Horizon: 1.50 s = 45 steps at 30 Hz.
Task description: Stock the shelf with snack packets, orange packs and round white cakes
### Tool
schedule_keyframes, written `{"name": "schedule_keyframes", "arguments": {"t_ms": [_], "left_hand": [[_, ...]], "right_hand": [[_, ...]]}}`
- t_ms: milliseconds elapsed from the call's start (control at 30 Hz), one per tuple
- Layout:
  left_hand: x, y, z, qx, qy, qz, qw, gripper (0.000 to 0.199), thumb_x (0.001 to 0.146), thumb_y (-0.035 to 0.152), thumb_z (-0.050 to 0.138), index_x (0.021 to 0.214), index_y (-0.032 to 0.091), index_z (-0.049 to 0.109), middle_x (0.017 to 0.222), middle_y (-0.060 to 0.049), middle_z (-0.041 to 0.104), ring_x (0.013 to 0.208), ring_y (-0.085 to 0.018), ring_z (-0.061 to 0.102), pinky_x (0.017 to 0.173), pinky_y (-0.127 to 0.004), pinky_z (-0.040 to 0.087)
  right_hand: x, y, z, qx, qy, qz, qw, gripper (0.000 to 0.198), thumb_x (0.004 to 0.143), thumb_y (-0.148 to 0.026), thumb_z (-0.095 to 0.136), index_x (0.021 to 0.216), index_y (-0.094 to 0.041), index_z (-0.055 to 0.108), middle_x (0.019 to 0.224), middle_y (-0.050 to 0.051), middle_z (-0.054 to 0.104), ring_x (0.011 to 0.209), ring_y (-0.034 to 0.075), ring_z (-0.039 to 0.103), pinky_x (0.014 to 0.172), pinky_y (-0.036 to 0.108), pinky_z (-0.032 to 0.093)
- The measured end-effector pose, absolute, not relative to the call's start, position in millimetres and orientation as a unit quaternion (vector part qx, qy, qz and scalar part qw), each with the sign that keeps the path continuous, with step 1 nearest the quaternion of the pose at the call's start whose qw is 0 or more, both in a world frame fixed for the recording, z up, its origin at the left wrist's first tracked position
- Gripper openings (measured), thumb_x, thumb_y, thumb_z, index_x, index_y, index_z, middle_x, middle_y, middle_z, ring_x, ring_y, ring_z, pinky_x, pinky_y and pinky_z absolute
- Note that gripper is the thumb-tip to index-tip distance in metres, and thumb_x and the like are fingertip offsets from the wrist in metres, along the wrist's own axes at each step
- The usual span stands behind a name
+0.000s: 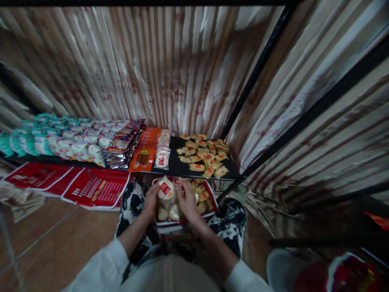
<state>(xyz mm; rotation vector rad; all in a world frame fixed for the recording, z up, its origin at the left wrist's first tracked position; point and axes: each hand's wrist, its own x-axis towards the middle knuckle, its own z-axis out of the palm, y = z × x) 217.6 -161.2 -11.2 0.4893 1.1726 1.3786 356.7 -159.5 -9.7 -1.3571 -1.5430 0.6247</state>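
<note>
My left hand is closed on a round, pale wrapped cake with a red label, tilted up over a box. Beside it, my right hand pinches a small red-labelled packet, mostly hidden by the fingers. Below both hands, the red-and-white box sits between my knees. More round wrapped cakes lie in its left part, and small yellow packets fill its right part. Just ahead on the black shelf stands a short row of the same round cakes.
Loose yellow packets are scattered on the shelf's right end. Left of the cakes are orange packs, dark shiny packs and rows of white-and-teal bags. Red printed cartons lie under the shelf. A black post slants at right.
</note>
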Motion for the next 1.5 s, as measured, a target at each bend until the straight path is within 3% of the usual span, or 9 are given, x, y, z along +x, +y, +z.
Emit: {"name": "schedule_keyframes", "arguments": {"t_ms": [133,233,367,467,800,933,1067,1300,1500], "left_hand": [[211.3,-152.8,2.4,0.114,0.475,0.61,0.624,0.015,0.077,0.023,0.06,0.09,0.016,0.063,0.081,-0.002,0.07,0.066,-0.013,0.064,0.059,-0.023,0.05],[211.2,-142.8,9.5,0.068,0.435,0.62,0.65,0.008,0.08,0.016,0.056,0.087,0.015,0.06,0.081,-0.002,0.069,0.069,-0.013,0.065,0.065,-0.026,0.054],[222.1,-128.7,13.2,0.028,0.408,0.617,0.672,0.015,0.077,0.006,0.054,0.086,0.018,0.057,0.09,-0.002,0.069,0.082,-0.014,0.066,0.082,-0.031,0.055],[236.1,-116.8,14.6,0.045,0.417,0.599,0.682,0.02,0.077,0.005,0.053,0.09,0.019,0.056,0.099,-0.003,0.067,0.087,-0.014,0.065,0.084,-0.031,0.054],[277.3,-55.5,47.1,0.129,0.466,0.547,0.683,0.015,0.077,0.011,0.057,0.089,0.019,0.059,0.092,-0.001,0.066,0.08,-0.01,0.061,0.063,-0.017,0.044],[294.5,-26.3,56.8,0.121,0.488,0.521,0.69,0.007,0.079,0.01,0.057,0.077,0.017,0.057,0.075,0.001,0.061,0.066,-0.007,0.058,0.057,-0.016,0.041],[309.1,1.7,61.3,0.094,0.484,0.504,0.709,0.007,0.082,0.009,0.053,0.08,0.014,0.056,0.07,-0.001,0.061,0.062,-0.008,0.059,0.058,-0.018,0.044],[320.3,53.8,67.5,0.091,0.525,0.499,0.683,0.014,0.079,0.003,0.052,0.085,0.015,0.056,0.07,0.0,0.059,0.058,-0.008,0.057,0.055,-0.019,0.046],[321.5,105.9,63.1,0.127,0.533,0.52,0.655,0.017,0.082,0.005,0.047,0.089,0.015,0.057,0.096,-0.006,0.061,0.077,-0.012,0.059,0.064,-0.023,0.05]], "right_hand": [[357.7,-139.9,-21.0,-0.587,-0.541,0.322,0.508,0.033,0.081,-0.041,0.05,0.103,-0.018,0.06,0.102,0.01,0.063,0.092,0.021,0.059,0.087,0.038,0.047],[354.4,-131.9,-32.8,-0.582,-0.462,0.407,0.531,0.041,0.076,-0.049,0.055,0.103,-0.018,0.058,0.103,0.01,0.065,0.091,0.022,0.062,0.086,0.039,0.049],[348.2,-125.0,-39.8,-0.526,-0.424,0.509,0.533,0.045,0.069,-0.053,0.064,0.098,-0.02,0.059,0.097,0.01,0.068,0.091,0.023,0.065,0.083,0.038,0.052],[344.9,-114.5,-35.4,-0.508,-0.402,0.528,0.548,0.043,0.067,-0.054,0.066,0.094,-0.021,0.061,0.094,0.009,0.069,0.089,0.023,0.066,0.081,0.038,0.053],[361.6,-48.6,6.9,-0.505,-0.347,0.508,0.606,0.039,0.061,-0.047,0.073,0.086,-0.02,0.061,0.08,0.002,0.068,0.075,0.017,0.062,0.071,0.029,0.05],[380.0,-9.3,17.1,-0.507,-0.346,0.486,0.622,0.039,0.059,-0.043,0.073,0.086,-0.02,0.059,0.078,0.0,0.065,0.072,0.015,0.06,0.068,0.027,0.048],[403.8,43.4,20.7,-0.531,-0.379,0.433,0.622,0.035,0.058,-0.041,0.071,0.082,-0.019,0.058,0.075,-0.001,0.062,0.07,0.015,0.058,0.066,0.026,0.047],[423.0,138.8,7.0,-0.637,-0.461,0.336,0.518,0.023,0.071,-0.031,0.058,0.091,-0.018,0.058,0.078,0.001,0.065,0.07,0.015,0.06,0.065,0.026,0.047],[408.8,185.7,-7.4,-0.709,-0.495,0.282,0.415,0.025,0.076,-0.025,0.057,0.099,-0.018,0.057,0.089,0.003,0.067,0.08,0.016,0.063,0.073,0.027,0.047]]}}
